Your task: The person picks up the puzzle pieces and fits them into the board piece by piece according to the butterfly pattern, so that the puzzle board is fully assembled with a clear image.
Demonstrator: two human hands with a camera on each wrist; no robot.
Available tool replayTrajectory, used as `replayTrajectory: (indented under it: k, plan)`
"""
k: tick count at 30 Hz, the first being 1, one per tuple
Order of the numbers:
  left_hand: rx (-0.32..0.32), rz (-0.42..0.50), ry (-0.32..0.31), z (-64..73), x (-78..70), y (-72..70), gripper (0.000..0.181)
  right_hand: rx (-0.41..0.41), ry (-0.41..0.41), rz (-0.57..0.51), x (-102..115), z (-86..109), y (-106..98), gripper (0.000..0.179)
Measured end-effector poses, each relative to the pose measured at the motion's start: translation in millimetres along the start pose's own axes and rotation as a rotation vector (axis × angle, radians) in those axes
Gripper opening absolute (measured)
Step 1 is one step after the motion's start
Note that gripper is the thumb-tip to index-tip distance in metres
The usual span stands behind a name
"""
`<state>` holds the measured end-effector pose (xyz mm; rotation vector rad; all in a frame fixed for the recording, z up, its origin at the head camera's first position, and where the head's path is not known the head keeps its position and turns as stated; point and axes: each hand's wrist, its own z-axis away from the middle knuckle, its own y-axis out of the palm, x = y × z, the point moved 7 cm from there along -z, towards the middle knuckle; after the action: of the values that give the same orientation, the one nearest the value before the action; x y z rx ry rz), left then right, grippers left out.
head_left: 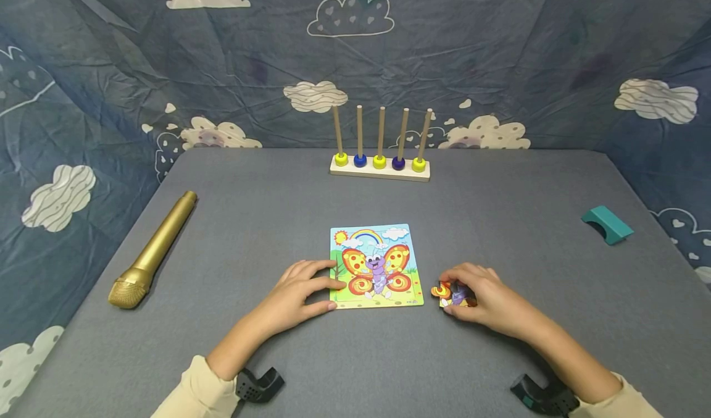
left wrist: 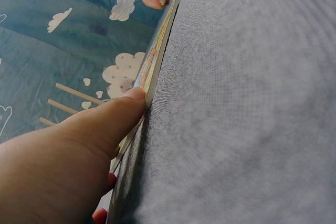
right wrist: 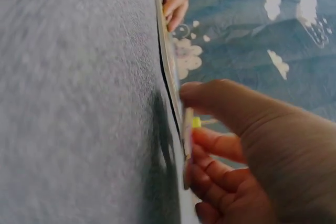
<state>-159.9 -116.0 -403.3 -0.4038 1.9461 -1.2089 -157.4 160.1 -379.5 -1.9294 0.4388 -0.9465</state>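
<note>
A square butterfly puzzle board lies flat on the table, printed with a sun, a rainbow and clouds. At its left side rests my left hand, fingers spread; two fingertips overlap the edge and the thumb touches the near left corner. Just right of the board, my right hand pinches jigsaw puzzle pieces in orange, purple and yellow between thumb and fingers. The fingers partly hide them. In the right wrist view the pieces appear edge-on, close over the table.
Behind the board stands a wooden peg rack with yellow and blue rings on its pegs. A gold microphone lies at the left, and a teal arch block at the far right. A cloud-patterned cloth hangs around the grey table.
</note>
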Motion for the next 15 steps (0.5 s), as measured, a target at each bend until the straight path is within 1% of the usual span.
replayTrajectory:
  k: [4, 8, 13, 15]
  plan:
    - [0.007, -0.012, -0.009, -0.1, -0.7, 0.4, 0.030, -0.015, -0.017, -0.031, 13, -6.5, -3, 0.039]
    - [0.013, -0.032, -0.025, -0.5, -1.7, 1.3, 0.031, -0.035, -0.051, -0.075, 31, -18.1, -4, 0.040]
    - [-0.011, -0.074, -0.029, -2.5, -5.2, 2.2, 0.033, -0.031, -0.095, -0.092, 51, -37.2, 6, 0.042]
    - [-0.024, -0.088, -0.024, -3.5, -6.9, 2.7, 0.033, -0.018, -0.097, -0.108, 55, -44.6, 13, 0.042]
